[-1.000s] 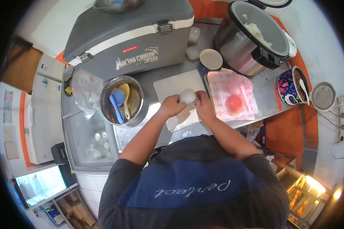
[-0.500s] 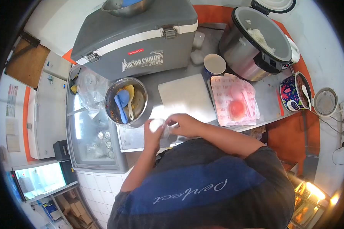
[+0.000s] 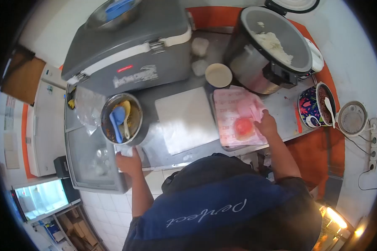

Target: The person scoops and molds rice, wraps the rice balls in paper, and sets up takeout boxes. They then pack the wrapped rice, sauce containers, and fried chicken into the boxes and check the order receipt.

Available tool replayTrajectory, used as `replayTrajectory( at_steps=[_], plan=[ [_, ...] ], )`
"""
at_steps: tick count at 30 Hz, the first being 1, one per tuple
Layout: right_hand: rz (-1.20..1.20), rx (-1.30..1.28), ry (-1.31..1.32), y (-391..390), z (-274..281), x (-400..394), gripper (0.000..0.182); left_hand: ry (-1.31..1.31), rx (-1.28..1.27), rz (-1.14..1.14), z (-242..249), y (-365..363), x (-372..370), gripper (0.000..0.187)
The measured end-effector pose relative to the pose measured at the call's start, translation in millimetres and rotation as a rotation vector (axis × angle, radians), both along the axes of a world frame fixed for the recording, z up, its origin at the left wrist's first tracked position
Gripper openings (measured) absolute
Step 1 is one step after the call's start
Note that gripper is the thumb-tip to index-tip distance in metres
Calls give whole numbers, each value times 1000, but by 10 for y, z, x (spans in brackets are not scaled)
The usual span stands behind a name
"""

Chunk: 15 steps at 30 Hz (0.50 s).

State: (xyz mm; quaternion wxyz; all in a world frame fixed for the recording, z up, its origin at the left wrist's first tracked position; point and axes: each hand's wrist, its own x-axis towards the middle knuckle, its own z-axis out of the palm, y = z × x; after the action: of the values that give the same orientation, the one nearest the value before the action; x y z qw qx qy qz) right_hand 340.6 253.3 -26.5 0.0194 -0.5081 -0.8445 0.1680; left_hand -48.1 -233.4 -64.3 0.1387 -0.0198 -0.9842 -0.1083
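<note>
My left hand (image 3: 130, 162) is at the counter's front edge, just below the metal bowl (image 3: 138, 109). Its fingers are closed around a whitish, see-through thing (image 3: 140, 154), perhaps plastic, too blurred to name. In the bowl lie a blue spoon (image 3: 115, 124) and a yellow spoon (image 3: 126, 119). At the right, my right hand (image 3: 267, 124) is at the edge of printed pink paper sheets (image 3: 225, 113). Its fingers touch a pink plastic utensil (image 3: 249, 109) there, partly hidden by the hand. Beside it sits a small red bowl (image 3: 244, 127).
White paper sheets (image 3: 186, 119) lie mid-counter. A grey cooler box (image 3: 130, 54) stands behind. An open rice cooker (image 3: 255, 58) with rice, a cup (image 3: 218, 76) and a floral pot (image 3: 312, 108) with a spoon are at the right. A glass-topped freezer (image 3: 92, 154) is at the left.
My hands have moved apart: the left went left to beside the metal bowl, the right went right to the pink paper and utensil. The view has shifted slightly.
</note>
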Motion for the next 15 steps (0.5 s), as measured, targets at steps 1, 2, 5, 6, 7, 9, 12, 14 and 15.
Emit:
replayTrajectory(
  at_steps=[1,2,5,6,7,9,12,14,15],
  plan=[
    [39,16,75,4,14,18,56,63,96,-125,55,118,81,77],
    [30,10,70,31,25,20,56,121,189,-246,107,226,158,68],
    [168,181,173,185,-38,146,37,-405,447,-799,688,1492,884,56],
    [177,169,168,225,2,212,37,-526,425,-1063,1009,2005,1157,60],
    [168,146,274,246,139,235,32,-456,352,-1328,1068,2417,1383,66],
    [159,122,382,316,413,306,28,-440,243,-1537,1152,3199,1810,67],
    [270,-53,548,530,975,510,25,-548,-287,-1677,689,3858,2108,64],
    [388,-152,511,777,1440,615,21,-468,-254,-1701,585,3947,2097,66],
    [393,-47,551,940,1526,718,19,-557,-124,-1580,668,3956,2029,67]
  ],
)
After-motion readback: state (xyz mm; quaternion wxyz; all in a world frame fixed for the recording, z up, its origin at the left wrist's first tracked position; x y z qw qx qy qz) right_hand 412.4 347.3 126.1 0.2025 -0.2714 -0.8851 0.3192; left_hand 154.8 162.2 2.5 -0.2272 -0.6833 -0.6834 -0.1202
